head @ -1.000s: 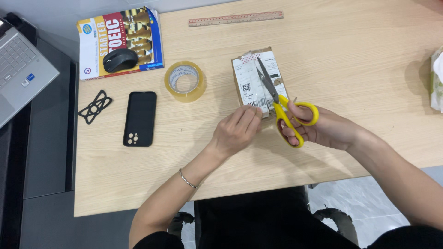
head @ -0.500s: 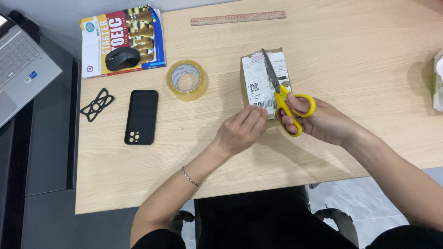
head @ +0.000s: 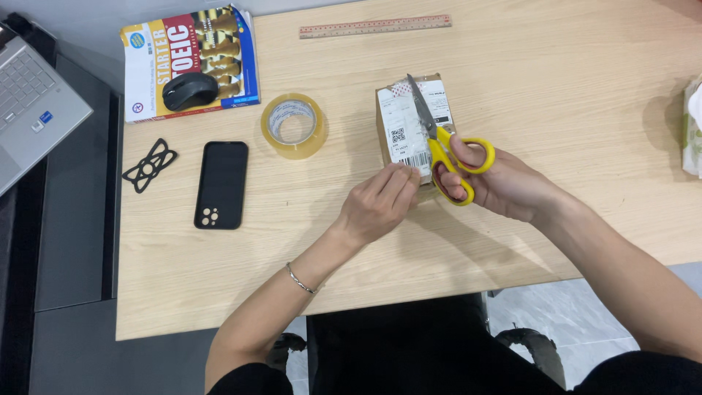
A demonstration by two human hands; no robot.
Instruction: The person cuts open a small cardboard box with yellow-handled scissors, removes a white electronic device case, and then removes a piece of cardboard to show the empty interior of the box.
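Note:
A small brown cardboard parcel (head: 404, 121) with a white shipping label lies on the light wooden table (head: 556, 95). My right hand (head: 504, 183) grips yellow-handled scissors (head: 447, 148), whose closed blades lie across the parcel's top, tips pointing away from me. My left hand (head: 382, 202) rests its fingertips against the parcel's near edge, steadying it.
A roll of clear tape (head: 293, 125) sits left of the parcel. A black phone (head: 221, 183) lies face down, beside a black X-shaped band (head: 150, 165). A book (head: 189, 62) with a black mouse (head: 189, 91) on it, a ruler (head: 374, 26), a laptop (head: 29, 102) at left.
The scissors have moved up and left over the parcel, blades now lying along its top. My left hand has shifted right to the parcel's near edge.

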